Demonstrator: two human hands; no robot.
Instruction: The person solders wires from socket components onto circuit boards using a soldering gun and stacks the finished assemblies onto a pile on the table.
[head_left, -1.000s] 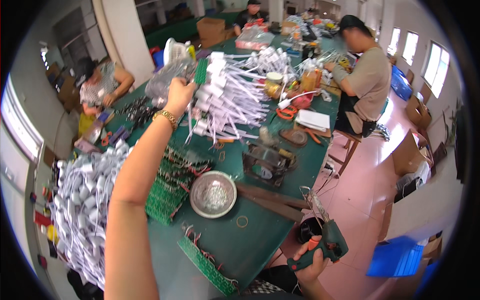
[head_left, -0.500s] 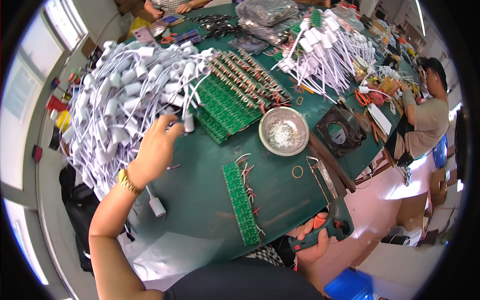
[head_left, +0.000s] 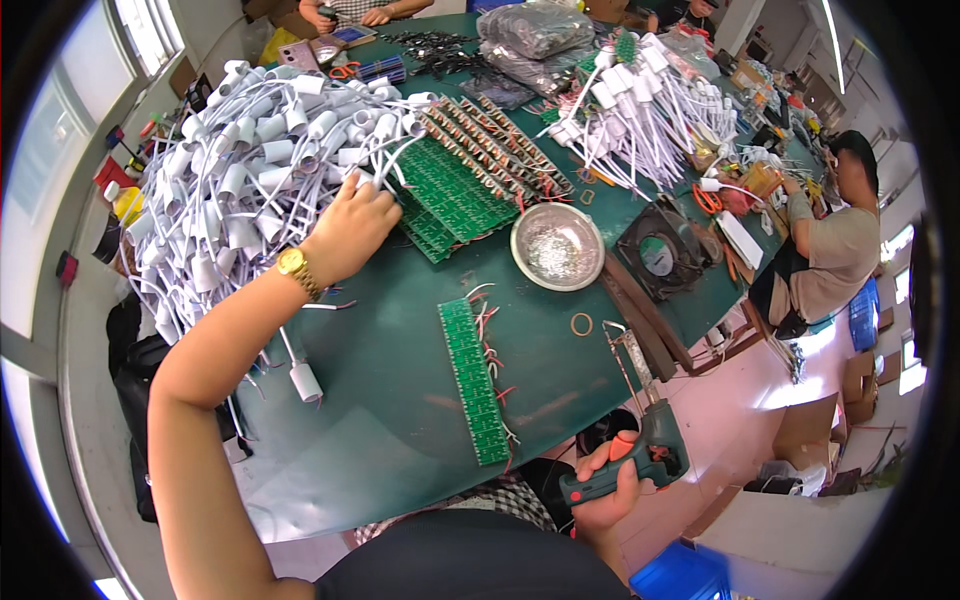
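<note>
Left hand [head_left: 352,232]: fingers half-curled at the edge of the cap pile [head_left: 277,150]; tips obscured, hold cannot be told. Boards [head_left: 460,195] crowd its right. Right hand [head_left: 607,492]: closed round the soldering gun [head_left: 662,430], just outside the table [head_left: 375,400] edge; bars [head_left: 640,318] and bowl [head_left: 556,285] stand ahead. Between hands: open surface, one strip [head_left: 472,385]. Worker [head_left: 375,14] beyond pile: cut off.

Runs left to right across the table [head_left: 385,405]: sockets [head_left: 270,128], stacked boards [head_left: 460,188], bowl [head_left: 558,284], fan [head_left: 658,256], with a lone strip [head_left: 472,385] in front!
</note>
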